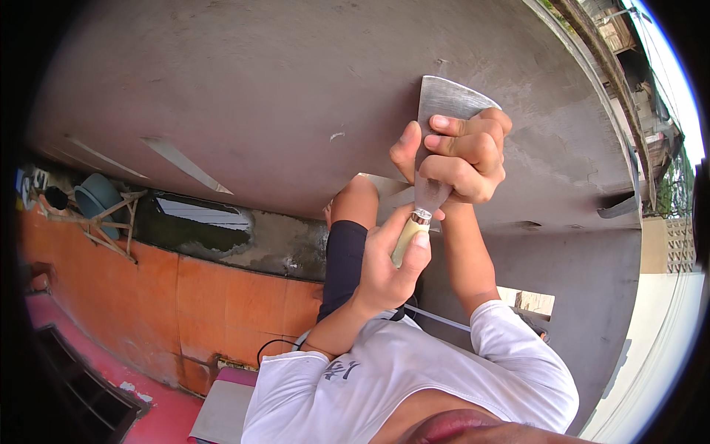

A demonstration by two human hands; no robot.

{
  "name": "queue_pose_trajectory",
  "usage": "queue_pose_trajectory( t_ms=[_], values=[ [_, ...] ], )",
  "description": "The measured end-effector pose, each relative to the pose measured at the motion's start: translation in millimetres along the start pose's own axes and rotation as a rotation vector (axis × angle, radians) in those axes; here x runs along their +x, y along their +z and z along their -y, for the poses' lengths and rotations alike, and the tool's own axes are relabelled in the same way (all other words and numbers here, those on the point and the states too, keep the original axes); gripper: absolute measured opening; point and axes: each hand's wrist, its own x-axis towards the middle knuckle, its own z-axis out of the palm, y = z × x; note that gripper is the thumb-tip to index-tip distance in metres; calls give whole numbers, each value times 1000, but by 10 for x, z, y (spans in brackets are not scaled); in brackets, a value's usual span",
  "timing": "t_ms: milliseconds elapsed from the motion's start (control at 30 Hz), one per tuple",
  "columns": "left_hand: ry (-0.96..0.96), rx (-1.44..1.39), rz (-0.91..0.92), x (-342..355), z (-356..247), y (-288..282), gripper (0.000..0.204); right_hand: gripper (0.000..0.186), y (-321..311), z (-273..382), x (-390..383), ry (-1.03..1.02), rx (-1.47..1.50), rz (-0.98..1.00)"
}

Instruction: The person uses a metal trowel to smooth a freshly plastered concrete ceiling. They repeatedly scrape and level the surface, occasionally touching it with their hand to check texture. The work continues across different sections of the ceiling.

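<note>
White shirt (370, 362) nearest, the scraper (433, 192) has its handle (405, 249) held in the left grip (389, 268), blade (450, 96) in the right grip (469, 159).

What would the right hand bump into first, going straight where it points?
The right hand would probably meet the broad grey wall first, perhaps with its silver metal scraper blade leading; depth is unclear.

Qty: scraper (433, 191) 1 pc, grips (384, 275) 2, sleeves (514, 348) 2

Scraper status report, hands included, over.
Scraper held: left hand on cream handle, right hand gripping blade. Right fingers partly cover blade. Contact with gray surface unclear.
</note>
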Motion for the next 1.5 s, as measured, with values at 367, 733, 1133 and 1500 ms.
queue_pose_trajectory(
  t_ms=[367, 733, 1133, 1500],
  values=[
    [123, 57, -17, 47, 185, 52, 41, 39, -4, -19, -66, -14, 0, -58],
    [39, 4, 20, 7, -35, 23, 42, 36, 15, 88, 7, 42, -25, -82],
    [16, 20, 74, -15, 28, -99, 40, 39, -84, 81, -130, -9, -98, -72],
    [14, -16, 103, 132, -57, -142, 38, 39, 38, -19, 42, -33, -87, -110]
  ],
)
